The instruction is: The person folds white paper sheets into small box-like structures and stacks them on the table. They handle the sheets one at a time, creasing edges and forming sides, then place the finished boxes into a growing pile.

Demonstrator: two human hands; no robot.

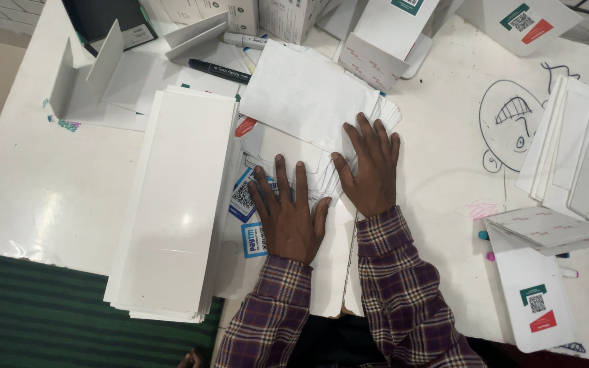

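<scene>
Head view: both hands lie flat with fingers spread on a loose heap of white cards [294, 153] at mid-worktop, left hand [288, 212] nearer, right hand [371, 170] beside it, gripping nothing. A tall stack of blank white sheets [175, 204] lies to the left. Blue-and-white code labels [247, 204] peek out, mostly hidden beneath the heap. A folded white box [380, 48] sits far, cut off by the frame.
</scene>
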